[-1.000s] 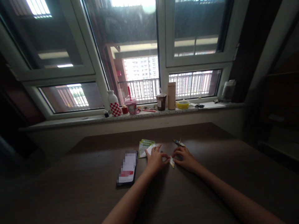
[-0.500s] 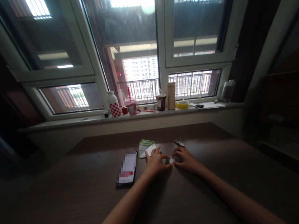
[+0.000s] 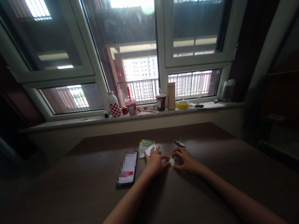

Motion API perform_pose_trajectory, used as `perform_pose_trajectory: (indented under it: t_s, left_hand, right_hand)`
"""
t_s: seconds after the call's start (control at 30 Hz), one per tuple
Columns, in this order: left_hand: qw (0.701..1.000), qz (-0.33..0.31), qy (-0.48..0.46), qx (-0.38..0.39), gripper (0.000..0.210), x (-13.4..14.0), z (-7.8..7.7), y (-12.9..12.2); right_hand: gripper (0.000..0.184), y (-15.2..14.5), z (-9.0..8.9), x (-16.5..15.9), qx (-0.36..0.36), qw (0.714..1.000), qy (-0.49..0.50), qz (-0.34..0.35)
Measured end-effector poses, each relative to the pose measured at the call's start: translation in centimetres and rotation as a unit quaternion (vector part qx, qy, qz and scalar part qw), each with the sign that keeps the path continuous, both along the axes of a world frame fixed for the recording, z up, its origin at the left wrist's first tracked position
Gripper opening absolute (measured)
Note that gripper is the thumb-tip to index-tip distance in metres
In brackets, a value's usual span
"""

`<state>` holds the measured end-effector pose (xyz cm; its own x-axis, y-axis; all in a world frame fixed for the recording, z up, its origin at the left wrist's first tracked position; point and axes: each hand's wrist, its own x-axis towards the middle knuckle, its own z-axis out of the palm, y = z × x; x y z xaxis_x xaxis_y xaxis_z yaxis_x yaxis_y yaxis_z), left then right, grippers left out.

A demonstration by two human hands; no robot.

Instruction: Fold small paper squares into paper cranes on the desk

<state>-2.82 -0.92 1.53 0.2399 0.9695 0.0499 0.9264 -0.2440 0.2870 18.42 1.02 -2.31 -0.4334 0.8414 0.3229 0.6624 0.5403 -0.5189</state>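
Observation:
My left hand (image 3: 155, 162) is closed at thumb and forefinger on the left side of a small white piece with a yellow edge (image 3: 172, 161), apparently folded paper. Its other fingers are spread towards a white sheet (image 3: 150, 150). From the right, my right hand (image 3: 186, 160) pinches the same piece, thumb at its lower end and forefinger at its upper end. Fingertips cover part of it. Just beyond the right hand lies a small dark, multicoloured pointed object (image 3: 179, 143), its kind unclear. Green and white printed packets (image 3: 147, 142) lie partly under the white sheet.
A phone (image 3: 127, 169) with a blurred screen lies left of my left forearm on the brown table (image 3: 77, 177). Along the windowsill (image 3: 149, 114) stand a checkered bottle (image 3: 114, 105), cups, a tan flask (image 3: 171, 96), yellow tape (image 3: 182, 105) and black scissors (image 3: 199, 106).
My fingers have shifted slightly around the small paper piece, and more of its yellow edge shows. Both arms stay almost in place, and the surrounding things have not moved.

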Motion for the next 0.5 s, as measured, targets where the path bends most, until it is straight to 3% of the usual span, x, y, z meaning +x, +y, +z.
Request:
perform_pose_trajectory:
  t_s: [0.37, 0.5]
  left_hand:
    - [1.000, 0.001, -0.010, -0.016, 0.034, -0.1, -0.2, 0.3]
    - [1.000, -0.002, -0.010, -0.018, 0.034, -0.1, -0.2, 0.4]
  right_hand:
    - [0.044, 0.4, -0.2, 0.8, -0.049, 0.998, 0.012, 0.027]
    - [0.034, 0.8, -0.5, 1.2, -0.060, 0.997, 0.026, 0.042]
